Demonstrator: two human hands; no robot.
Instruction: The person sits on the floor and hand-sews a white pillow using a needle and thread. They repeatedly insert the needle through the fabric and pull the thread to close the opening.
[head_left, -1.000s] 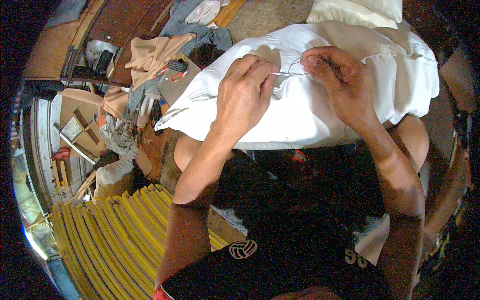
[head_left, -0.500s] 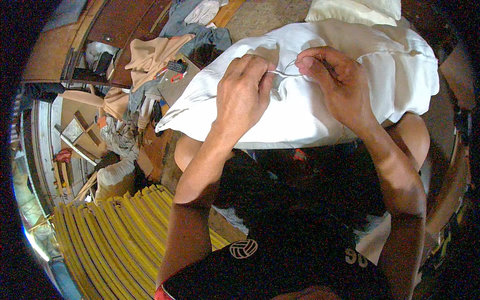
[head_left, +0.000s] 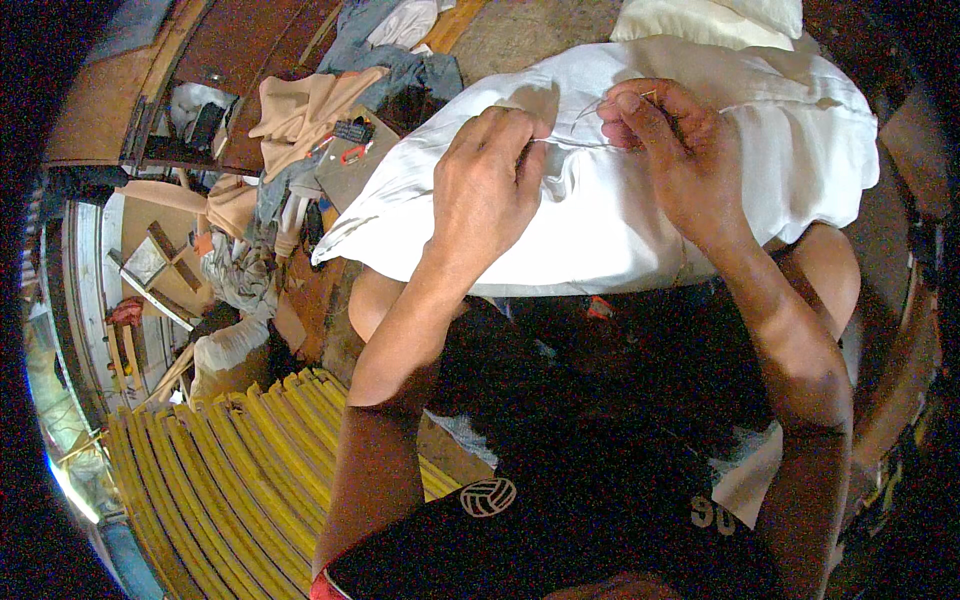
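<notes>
A plump white pillow (head_left: 610,225) lies across my lap. My left hand (head_left: 488,185) is closed in a pinch on its cloth, at a fold or seam along the upper side. To the right, my right hand (head_left: 685,165) is raised just over the pillow, thumb and fingers pinched together. A thin sliver, which looks like a sewing needle (head_left: 649,94), shows at those fingertips. A fine dark thread (head_left: 580,118) loops between the two hands above the cloth. My fingers partly hide the needle and the pinched edge.
More white pillows (head_left: 700,25) lie beyond. On the left are a peach cloth (head_left: 300,110), a black and red tool (head_left: 352,132) and wooden cabinets (head_left: 265,70). A yellow slatted surface (head_left: 220,470) is at lower left, near my left arm.
My right hand has shifted slightly up and to the right, its fingers turned more upward. The gap between the hands has widened a little. My left hand keeps its pinch in place.
</notes>
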